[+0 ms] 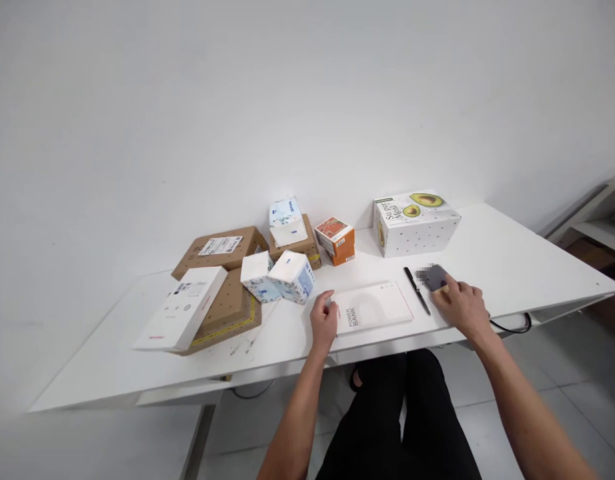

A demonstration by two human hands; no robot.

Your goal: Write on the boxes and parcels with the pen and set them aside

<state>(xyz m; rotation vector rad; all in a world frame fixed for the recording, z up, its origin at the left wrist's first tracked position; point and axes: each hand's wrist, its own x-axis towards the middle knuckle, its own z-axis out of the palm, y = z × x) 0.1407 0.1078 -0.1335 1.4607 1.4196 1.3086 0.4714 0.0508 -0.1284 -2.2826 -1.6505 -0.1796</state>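
Observation:
A flat white power bank box [375, 307] lies near the front edge of the table. My left hand [323, 321] grips its left end, fingers curled and thumb against the edge. Off to the right, my right hand [461, 305] is closed over the near end of a dark grey smartphone [434, 276], which rests on the table. Part of the phone's surface is pixelated, and my fingers cover its near end. Between the box and the phone lies a black pen [416, 291], touched by neither hand.
Left of the box, brown cartons [222, 248] carry a long white box [180, 310]. Several white-and-blue packs [291, 275] sit among them. An orange box [336, 240] and an avocado-printed box [416, 223] stand by the wall. A black cable [517, 328] hangs at the table's [532, 267] front edge.

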